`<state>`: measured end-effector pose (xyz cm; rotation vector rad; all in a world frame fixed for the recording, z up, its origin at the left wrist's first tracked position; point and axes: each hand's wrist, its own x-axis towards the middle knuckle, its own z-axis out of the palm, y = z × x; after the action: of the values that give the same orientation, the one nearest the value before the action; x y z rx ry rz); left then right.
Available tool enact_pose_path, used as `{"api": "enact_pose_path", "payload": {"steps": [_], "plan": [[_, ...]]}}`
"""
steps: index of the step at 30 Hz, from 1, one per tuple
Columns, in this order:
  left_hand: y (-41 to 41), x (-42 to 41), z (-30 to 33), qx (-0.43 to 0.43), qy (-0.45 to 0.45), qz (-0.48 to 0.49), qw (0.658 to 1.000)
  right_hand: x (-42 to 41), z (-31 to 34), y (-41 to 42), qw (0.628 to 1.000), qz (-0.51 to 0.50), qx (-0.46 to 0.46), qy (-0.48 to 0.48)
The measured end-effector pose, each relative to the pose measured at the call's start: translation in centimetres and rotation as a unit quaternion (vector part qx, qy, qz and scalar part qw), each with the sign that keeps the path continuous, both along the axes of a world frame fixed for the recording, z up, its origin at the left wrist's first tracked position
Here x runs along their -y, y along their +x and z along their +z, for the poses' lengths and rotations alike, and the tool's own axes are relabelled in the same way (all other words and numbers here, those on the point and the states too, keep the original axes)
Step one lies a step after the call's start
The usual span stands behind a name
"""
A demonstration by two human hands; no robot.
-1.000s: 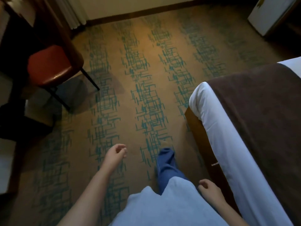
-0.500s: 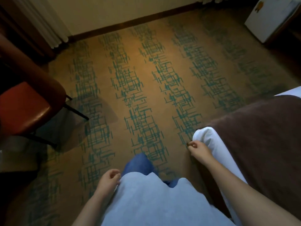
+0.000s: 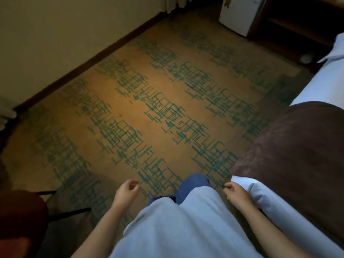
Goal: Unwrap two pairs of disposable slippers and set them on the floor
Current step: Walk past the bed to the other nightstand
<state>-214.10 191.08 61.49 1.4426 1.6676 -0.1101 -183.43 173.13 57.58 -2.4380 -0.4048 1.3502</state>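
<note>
No slippers or wrappers appear anywhere in view. My left hand (image 3: 127, 191) hangs at my side over the patterned carpet (image 3: 149, 116), fingers loosely curled and holding nothing. My right hand (image 3: 235, 192) hangs beside the white corner of the bed (image 3: 260, 194), fingers loosely curled, also holding nothing. My pale shirt and a blue trouser leg fill the bottom middle between the two hands.
The bed with a brown throw (image 3: 297, 155) takes up the right side. A red chair (image 3: 20, 220) with dark legs stands at the lower left. A small white fridge (image 3: 240, 13) and a dark shelf unit sit at the far right. A wall with dark skirting (image 3: 89, 62) runs along the left.
My view has swung right: the chair slid toward the lower left and the fridge came in at the top. Both hands swing at my sides while I walk, holding nothing.
</note>
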Motion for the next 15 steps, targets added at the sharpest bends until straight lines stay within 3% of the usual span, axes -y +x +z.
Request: {"api": "enact_pose_path", "payload": {"steps": [8, 15], "plan": [[13.9, -16.4, 1.7, 0.090, 0.016, -0.064, 0.994, -4.7, -2.8, 4.1, 0.991, -0.121, -0.019, -0.055], [27.0, -25.4, 0.3, 0.103, -0.016, -0.115, 0.988, -17.6, -3.5, 17.2, 0.982, -0.189, -0.025, 0.008]]}}
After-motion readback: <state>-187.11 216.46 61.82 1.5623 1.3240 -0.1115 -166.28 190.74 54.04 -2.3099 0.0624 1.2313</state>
